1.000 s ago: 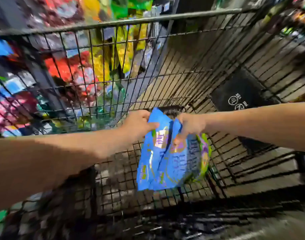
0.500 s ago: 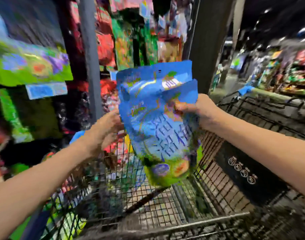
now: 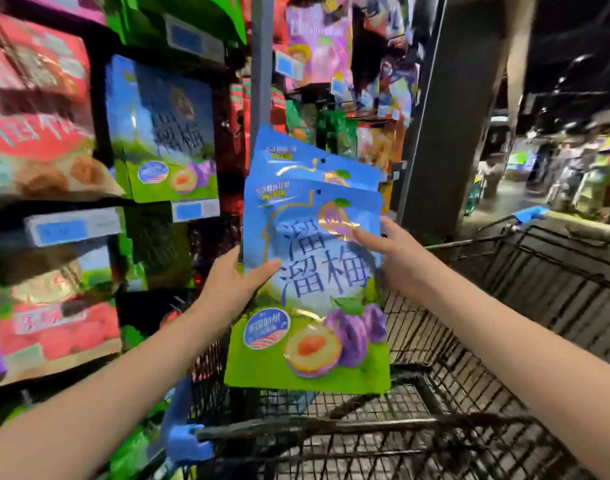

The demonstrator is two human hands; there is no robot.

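Blue-and-green glossy plastic plum-snack pouches [image 3: 317, 289] are what we hold, two of them stacked face to face, upright in the air above the black wire shopping cart [image 3: 538, 289], over its left side. The rear pouch [image 3: 296, 157] sits higher than the front one, so its top strip shows.

Our left hand [image 3: 234, 285] pinches the left edge of the pair, thumb flat on the front and the other fingers hidden behind. Our right hand [image 3: 390, 258] clamps the right edge the same way, thumb laid across the gold fruit mark and at least one finger showing past the edge behind it.

To the left of the cart, a matching blue pouch [image 3: 165, 133] hangs on the shelf rack, and beyond the cart stands a grey pillar [image 3: 442, 116].

We judge that we are squaring the pair before it goes to its place. To do that well, we should keep both pinches firm, since the slick film lets the rear pouch slide. We can ease it down with our right fingers until the small hang holes line up, holding the pair clear of the cart's wires.
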